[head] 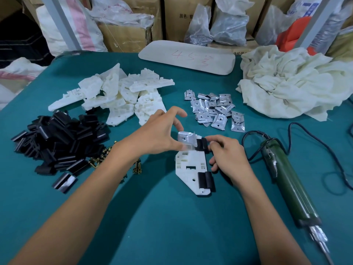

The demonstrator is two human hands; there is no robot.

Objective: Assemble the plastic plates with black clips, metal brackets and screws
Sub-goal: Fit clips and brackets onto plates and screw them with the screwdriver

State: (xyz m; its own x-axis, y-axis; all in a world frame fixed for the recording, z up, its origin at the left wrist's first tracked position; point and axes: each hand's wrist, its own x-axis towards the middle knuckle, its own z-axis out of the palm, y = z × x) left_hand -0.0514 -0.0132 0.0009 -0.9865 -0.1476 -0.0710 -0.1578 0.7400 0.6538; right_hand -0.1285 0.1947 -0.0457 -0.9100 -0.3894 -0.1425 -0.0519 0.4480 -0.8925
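Pinching bracket (186, 139) w/ left hand (162, 134) at plate (191, 167) top edge, right hand (229, 155) gripping clip (202, 144)

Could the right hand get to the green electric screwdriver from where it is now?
Probably yes. The screwdriver lies just right of the right hand with only bare table between, though that hand pinches the black clip and would have to let go first.

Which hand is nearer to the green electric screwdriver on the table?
Right. The right hand, pinching a black clip on the plastic plate, lies just left of the green electric screwdriver, not touching it. The left hand holds a metal bracket farther left.
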